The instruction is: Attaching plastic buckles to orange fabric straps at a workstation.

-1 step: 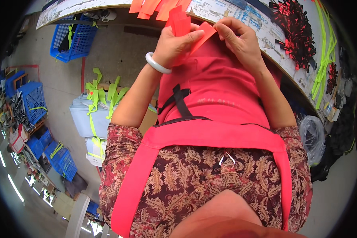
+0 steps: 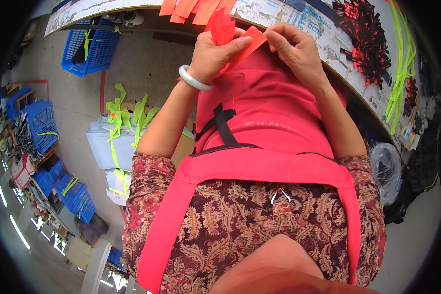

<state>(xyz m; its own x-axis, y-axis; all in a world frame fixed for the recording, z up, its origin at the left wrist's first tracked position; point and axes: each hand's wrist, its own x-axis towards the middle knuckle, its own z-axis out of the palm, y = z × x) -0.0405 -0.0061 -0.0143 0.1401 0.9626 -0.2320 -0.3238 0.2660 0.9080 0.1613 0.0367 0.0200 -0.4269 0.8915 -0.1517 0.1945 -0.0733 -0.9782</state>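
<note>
My left hand is closed round a bundle of bright red-orange strips, which fan upward above its fingers. One strip sticks out to the right from under the left thumb. At that strip's tip, the thumb and forefinger of my right hand are pinched together on its corner. Both hands are held over the lap of my red apron, close to the front edge of the worktable. More orange strips hang over that edge, just beyond the left hand.
Black-and-red cut strips are heaped on the table's right side, beside long neon yellow strips. A blue crate stands on the floor at left. Nearer is a pale blue bundle with yellow ties. Clear plastic lies at right.
The strips in my left hand have shifted slightly, and the one stretched between the hands lies a little differently. Both hands have barely moved.
</note>
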